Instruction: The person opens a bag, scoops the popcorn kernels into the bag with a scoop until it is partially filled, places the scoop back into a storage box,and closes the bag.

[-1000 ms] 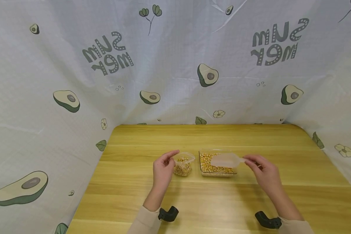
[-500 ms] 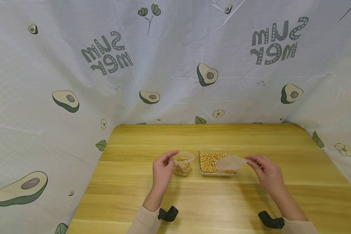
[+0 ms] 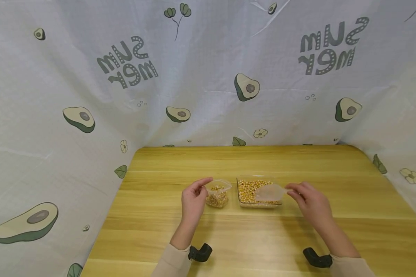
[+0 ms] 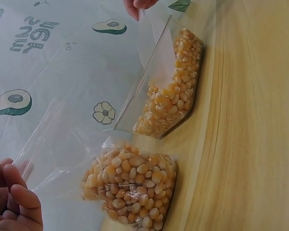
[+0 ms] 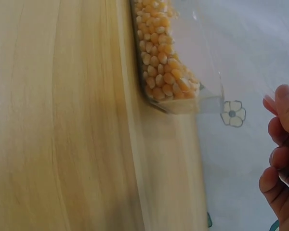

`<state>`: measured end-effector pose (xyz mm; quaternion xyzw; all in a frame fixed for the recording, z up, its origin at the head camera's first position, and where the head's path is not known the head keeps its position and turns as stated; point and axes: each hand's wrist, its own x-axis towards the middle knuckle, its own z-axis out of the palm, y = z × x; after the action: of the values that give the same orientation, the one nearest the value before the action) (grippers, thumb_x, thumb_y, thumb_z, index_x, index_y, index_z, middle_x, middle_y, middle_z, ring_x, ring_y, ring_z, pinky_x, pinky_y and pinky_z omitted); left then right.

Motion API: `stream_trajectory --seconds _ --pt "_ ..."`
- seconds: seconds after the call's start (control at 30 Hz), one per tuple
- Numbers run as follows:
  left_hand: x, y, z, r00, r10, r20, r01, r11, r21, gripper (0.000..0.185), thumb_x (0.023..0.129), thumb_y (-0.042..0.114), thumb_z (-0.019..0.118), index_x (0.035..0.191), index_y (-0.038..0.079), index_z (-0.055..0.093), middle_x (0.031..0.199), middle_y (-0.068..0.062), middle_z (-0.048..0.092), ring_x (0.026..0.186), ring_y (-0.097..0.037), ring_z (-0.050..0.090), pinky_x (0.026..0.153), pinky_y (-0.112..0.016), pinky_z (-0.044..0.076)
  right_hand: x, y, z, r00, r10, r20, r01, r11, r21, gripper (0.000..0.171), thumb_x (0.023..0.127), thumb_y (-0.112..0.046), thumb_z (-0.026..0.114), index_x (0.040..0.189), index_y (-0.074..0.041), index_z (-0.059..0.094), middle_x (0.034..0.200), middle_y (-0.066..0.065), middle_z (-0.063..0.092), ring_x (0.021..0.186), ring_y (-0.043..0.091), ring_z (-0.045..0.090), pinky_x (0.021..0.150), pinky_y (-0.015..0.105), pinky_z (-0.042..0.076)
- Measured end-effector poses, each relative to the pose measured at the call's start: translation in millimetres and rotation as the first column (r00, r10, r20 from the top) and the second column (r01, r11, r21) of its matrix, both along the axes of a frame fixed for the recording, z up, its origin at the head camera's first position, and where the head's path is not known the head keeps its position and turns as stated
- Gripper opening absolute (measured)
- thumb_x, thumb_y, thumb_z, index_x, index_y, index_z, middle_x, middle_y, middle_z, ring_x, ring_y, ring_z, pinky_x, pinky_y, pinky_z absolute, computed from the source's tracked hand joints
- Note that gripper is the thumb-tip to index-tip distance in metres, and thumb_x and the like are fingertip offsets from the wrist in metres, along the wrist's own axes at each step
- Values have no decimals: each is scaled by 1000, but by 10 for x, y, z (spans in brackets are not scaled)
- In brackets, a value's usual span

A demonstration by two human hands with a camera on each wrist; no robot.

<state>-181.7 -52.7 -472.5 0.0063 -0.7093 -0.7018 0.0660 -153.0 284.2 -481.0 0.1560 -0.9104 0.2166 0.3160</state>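
"Two grips to log. State of each?"

"Narrow: the left hand (image 3: 193,198) pinches the clear bag (image 3: 217,199) at the left side of its mouth. Also narrow: the right hand (image 3: 312,200) holds the scoop (image 3: 269,193) by its handle."

"Positions?"

"Bag on the table (image 3: 256,238), part filled, just left of the clear box (image 3: 260,205); not touching it. Scoop in the box, blade among the corn kernels (image 3: 247,188). Load on blade: cannot tell."

"Method?"

"Judgement: push the blade's front edge in leftward at a shallow tilt, then level it before any lift, or grains may roll off the sides. Bag film looks limp; a spread, steadied mouth should lower the spill risk."

"Surface and room?"

"Yellowish wood-look table, grain running left to right, glare on the near half. White cloth (image 3: 208,57) hangs far, left and right, printed with avocados (image 3: 247,87), flowers (image 3: 260,133) and grey lettering (image 3: 327,61), 'summer' mirrored. Pale sleeves (image 3: 171,261); black mount (image 3: 201,252) at each wrist."
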Motion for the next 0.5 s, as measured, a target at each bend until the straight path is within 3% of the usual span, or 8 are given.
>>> stream_trajectory --seconds 0.3,0.5 --pt "4 10 -8 1000 15 -8 -15 1000 -3 34 94 -5 52 106 11 78 87 -30 65 46 -3 30 42 -15 26 -31 -56 -106 999 4 46 -3 999 -41 23 74 0 81 95 -9 76 75 -4 63 62 -6 40 54 13 33" --pt "2 8 -16 1000 8 10 -9 1000 12 33 95 -4 51 105 12 79 89 -30 64 46 -4 31 43 -15 26 -32 -62 -194 990 -15 137 29 994 -102 21 78 -1 79 96 -11 77 73 -8 58 58 -6 35 51 15 32"
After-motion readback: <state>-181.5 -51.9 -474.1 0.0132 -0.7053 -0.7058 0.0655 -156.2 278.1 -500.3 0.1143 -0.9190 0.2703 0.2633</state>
